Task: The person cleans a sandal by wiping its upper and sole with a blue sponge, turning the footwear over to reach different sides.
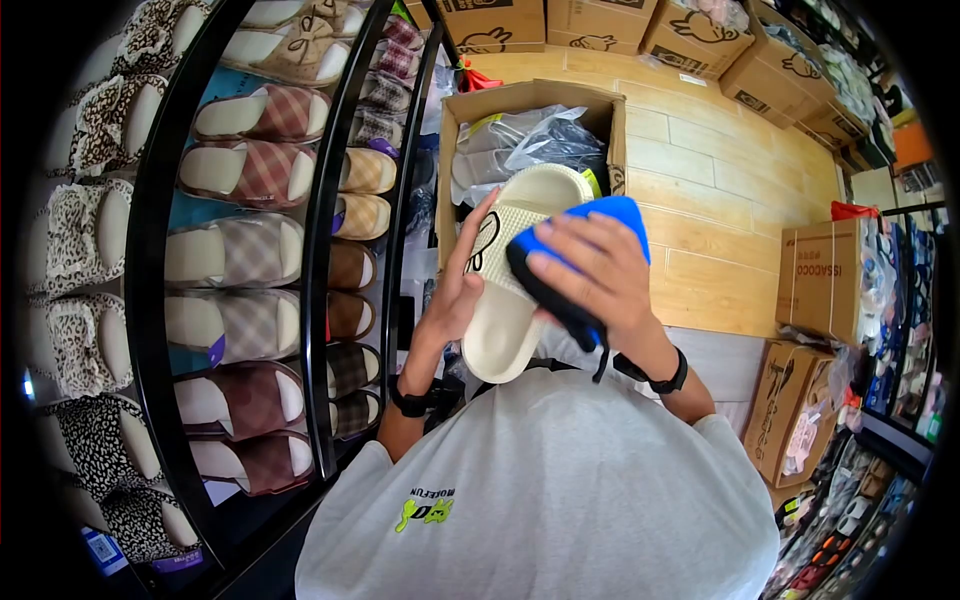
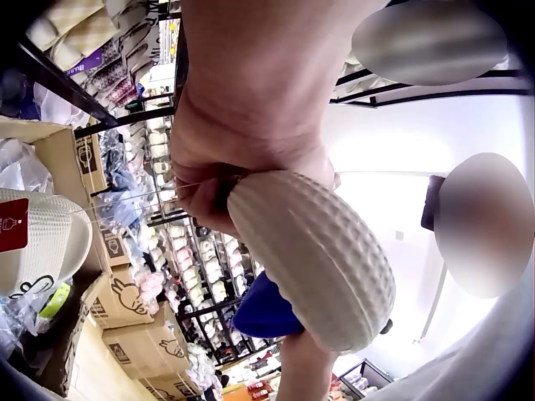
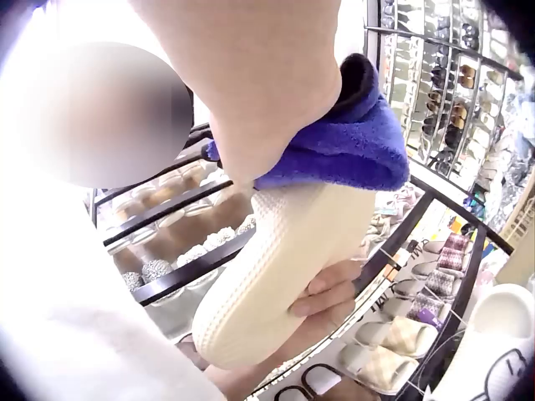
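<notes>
Cream slipper [image 1: 497,340] sits in mid-air at the centre of the head view, its toe towards 1 o'clock, its heel towards 7. The left hand [image 1: 455,300] grips its 9 o'clock edge, beside the black line drawing [image 1: 482,243] on the strap. From 3 o'clock, the right hand [image 1: 600,275] holds a blue plush pad [image 1: 620,212], fingers curled over it; the right wrist view shows the plush against the slipper. An open carton [image 1: 617,140] lies just beyond at 12 o'clock, with plastic bags [image 1: 560,140] inside, and racked plaid slippers [image 1: 233,250] stand at 9 o'clock.

Wiping the slipper looks to be the step in hand, probably partway through. Carrying on calls for a firm left grip and light, even contact along the ridged strap, without folding it.
</notes>
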Tool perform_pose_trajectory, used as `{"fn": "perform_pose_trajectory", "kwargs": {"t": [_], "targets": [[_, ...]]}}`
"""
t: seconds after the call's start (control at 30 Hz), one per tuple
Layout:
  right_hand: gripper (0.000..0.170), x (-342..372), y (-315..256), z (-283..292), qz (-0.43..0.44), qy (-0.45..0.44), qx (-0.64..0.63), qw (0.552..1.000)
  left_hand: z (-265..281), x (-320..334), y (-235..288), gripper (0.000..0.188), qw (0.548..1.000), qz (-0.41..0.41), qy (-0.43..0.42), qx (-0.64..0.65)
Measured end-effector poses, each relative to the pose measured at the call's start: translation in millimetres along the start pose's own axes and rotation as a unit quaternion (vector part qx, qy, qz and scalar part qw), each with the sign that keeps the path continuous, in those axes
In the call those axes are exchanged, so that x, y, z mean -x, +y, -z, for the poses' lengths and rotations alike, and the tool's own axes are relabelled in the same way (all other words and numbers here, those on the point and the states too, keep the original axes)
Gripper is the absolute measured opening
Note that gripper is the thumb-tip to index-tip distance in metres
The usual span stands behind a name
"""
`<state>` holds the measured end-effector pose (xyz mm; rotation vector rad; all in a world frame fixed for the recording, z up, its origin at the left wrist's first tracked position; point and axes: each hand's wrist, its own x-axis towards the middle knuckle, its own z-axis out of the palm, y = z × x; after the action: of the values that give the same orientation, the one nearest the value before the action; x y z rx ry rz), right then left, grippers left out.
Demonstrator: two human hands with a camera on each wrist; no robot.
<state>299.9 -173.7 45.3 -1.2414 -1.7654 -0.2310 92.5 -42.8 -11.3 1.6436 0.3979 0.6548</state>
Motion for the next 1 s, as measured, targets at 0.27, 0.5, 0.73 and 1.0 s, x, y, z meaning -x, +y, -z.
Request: {"fn": "perform_pose_trajectory", "kwargs": {"t": [0.27,0.5,0.73,1.0], "targets": [[0.052,7.9,-9.7,-1.9,-0.014,0.016,0.027,0.999,-2.1,-4.0,14.2,0.135,1.000,0.013,-0.004,0.003],[0.058,3.6,1.4,2.7,-0.069,0.019,0.019,0.997,-4.5,-1.1,13.3,0.136,0.999,0.028,0.005,0.032],[0.048,4.3,-17.7,2.7,0.009,-0.006,0.002,1.000,-11.9,-3.9,16.1,0.134,0.998,0.030,0.010,0.053],[0.054,1.6,-7.7,6.3,-0.026,0.005,0.014,1.000,-12.2,-4.9,25.6,0.136,0.997,0.038,0.012,0.069]]}}
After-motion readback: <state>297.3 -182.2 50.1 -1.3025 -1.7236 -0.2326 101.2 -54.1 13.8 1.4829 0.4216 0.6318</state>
